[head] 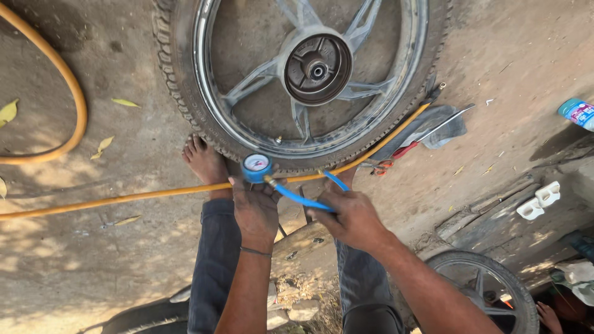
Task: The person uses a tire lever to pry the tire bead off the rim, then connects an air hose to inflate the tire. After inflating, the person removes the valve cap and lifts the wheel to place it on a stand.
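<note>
A motorcycle wheel (pixel 204 117) with a treaded tyre and a grey spoked alloy rim lies flat on the dirt ground ahead of me. My left hand (pixel 255 210) grips a tyre inflator with a blue round pressure gauge (pixel 256 166), held at the tyre's near edge. From the gauge a blue hose (pixel 300 199) runs to my right hand (pixel 352 218), which is closed around it. The small valve stem (pixel 278 140) pokes out of the rim just above the gauge. My bare foot (pixel 204 162) rests against the tyre.
An orange air hose (pixel 124 198) crosses the ground from the left, passes under the tyre, and loops at the far left. A grey cloth with metal tools (pixel 427 127) lies right of the wheel. A second wheel (pixel 489 287), white plastic pieces (pixel 538 203) and a bottle (pixel 578 112) sit on the right.
</note>
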